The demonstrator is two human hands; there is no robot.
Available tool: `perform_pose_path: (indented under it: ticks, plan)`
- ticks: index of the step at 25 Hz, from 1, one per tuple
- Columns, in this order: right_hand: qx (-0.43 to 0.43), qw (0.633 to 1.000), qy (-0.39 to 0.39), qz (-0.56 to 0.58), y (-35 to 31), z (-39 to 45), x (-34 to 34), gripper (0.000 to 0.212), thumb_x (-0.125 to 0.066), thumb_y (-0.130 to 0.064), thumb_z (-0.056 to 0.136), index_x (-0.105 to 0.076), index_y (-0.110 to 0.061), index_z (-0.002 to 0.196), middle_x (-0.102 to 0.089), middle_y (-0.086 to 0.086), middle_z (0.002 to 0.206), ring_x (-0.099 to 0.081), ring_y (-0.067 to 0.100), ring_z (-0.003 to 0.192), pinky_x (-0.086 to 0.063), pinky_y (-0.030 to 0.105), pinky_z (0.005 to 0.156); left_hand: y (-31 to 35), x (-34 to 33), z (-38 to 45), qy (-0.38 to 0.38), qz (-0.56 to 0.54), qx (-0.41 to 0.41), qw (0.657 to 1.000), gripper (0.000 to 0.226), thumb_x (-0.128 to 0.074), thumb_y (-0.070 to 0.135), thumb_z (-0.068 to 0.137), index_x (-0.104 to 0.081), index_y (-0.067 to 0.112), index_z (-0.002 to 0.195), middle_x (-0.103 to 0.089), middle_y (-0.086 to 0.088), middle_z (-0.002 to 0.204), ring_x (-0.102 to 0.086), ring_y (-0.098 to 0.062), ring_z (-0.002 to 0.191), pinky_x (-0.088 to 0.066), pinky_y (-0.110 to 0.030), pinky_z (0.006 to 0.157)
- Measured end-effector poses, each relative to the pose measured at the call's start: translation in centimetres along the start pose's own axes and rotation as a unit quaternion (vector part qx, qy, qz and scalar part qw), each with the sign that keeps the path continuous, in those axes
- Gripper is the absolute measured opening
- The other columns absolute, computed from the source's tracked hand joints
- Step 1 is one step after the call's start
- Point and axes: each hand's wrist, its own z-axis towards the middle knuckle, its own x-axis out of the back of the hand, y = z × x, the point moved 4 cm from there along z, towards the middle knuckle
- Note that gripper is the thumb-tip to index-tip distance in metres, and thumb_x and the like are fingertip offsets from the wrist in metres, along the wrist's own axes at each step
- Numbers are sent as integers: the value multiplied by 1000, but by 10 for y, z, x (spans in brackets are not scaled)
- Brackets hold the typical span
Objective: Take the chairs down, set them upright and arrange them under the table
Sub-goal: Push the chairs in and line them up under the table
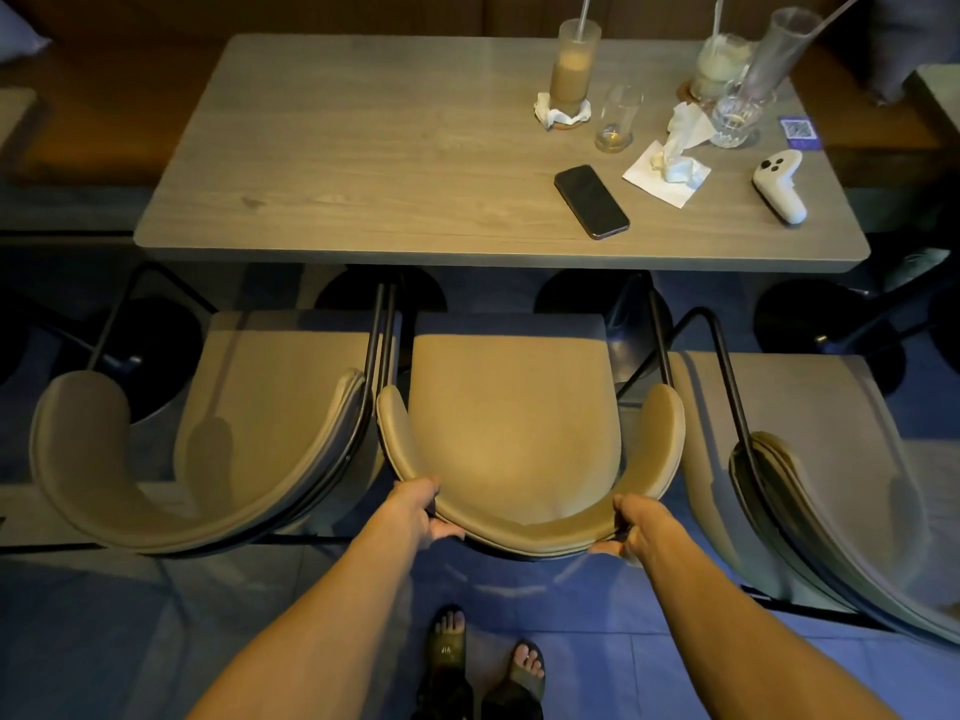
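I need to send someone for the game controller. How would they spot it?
Go to the wooden table and look at its near right corner. The controller lies there, right of the crumpled napkin: the only white plastic thing with buttons.

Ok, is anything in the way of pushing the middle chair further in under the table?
Nothing visible blocks it. The left hand and right hand grip the backrest of the middle chair, whose seat points straight at the table edge. The left chair sits close alongside; the right chair stands apart. Under the tabletop is too dark to tell.
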Motion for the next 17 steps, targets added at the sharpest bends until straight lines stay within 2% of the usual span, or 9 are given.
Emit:
perform_pose_path:
  ticks: [2,6,8,11,12,15,17]
  plan:
    - [7,1000,6,2,-1,-1,0,31,-52,-7,96,-57,-3,126,-67,17,89,-63,33,67,-47,43,28,1,0,2,11,5,4,1000,38,-44,8,103,-43,6,141,-50,-14,142,-46,-41,131,-39,-65,100]
    - [26,999,13,24,1,-14,-1,36,-58,-13,94,-52,-6,129,-67,20,115,-65,36,88,-49,39,31,3,0,9,13,21,9,1000,37,-43,11,104,-44,2,139,-52,-16,141,-50,-38,129,-37,-60,105]
    - [39,998,6,41,4,-26,-6,27,-56,-10,96,-49,-11,123,-64,16,112,-62,37,94,-50,40,31,2,5,8,12,19,16,1000,38,-43,11,103,-44,1,140,-53,-16,140,-51,-37,129,-36,-59,106]
    - [40,997,16,61,9,-29,-12,26,-54,-6,96,-47,-20,117,-61,12,108,-63,39,106,-58,52,50,-1,14,9,13,-6,21,1000,41,-48,13,102,-44,1,141,-51,-15,142,-50,-37,131,-36,-58,107]
    - [37,998,13,58,10,-31,-13,26,-55,-8,96,-47,-20,117,-61,12,110,-63,39,109,-58,52,52,-2,16,11,8,-7,20,1000,42,-50,15,101,-44,2,141,-51,-15,143,-50,-37,130,-37,-58,106]
    - [42,997,1,65,11,-28,-6,37,-58,-20,98,-44,-14,132,-61,15,120,-63,37,104,-55,42,37,-2,16,16,-11,-15,16,1000,43,-54,16,99,-45,3,139,-51,-13,143,-49,-38,131,-40,-60,103]
    - [52,997,0,61,12,-30,-1,43,-58,-26,98,-40,-14,136,-58,16,120,-60,32,91,-55,39,41,-1,14,16,-14,-21,10,1000,46,-54,18,99,-44,5,141,-50,-12,144,-48,-39,131,-42,-60,102]
